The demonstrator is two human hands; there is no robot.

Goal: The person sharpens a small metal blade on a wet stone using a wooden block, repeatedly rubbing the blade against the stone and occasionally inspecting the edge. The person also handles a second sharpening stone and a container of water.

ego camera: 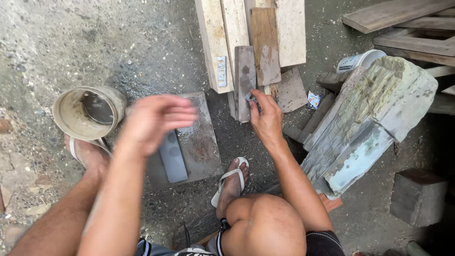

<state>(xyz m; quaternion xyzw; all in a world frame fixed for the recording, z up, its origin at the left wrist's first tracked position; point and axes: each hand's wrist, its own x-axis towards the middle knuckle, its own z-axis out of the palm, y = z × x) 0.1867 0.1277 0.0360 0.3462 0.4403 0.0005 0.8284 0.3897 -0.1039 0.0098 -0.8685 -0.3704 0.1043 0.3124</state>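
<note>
my right hand (266,116) pinches a small grey piece (250,97) at the near end of the upright grey sharpening stone (245,80). left of that stone, my left hand (159,118) hovers blurred, fingers together and outstretched, over a wet flat stone (201,137); the tin can (85,113) sits farther left.

Small grey metal piece (250,97) flat on upright grey stone (245,83).

My arms are bare to the shoulder, no sleeves, and my hands, left hand (156,118) and right hand (266,117), wear no gloves, rings or watch. I wear dark shorts (322,242) with white trim and white-strapped flip-flops (231,179) on bare feet.
</note>
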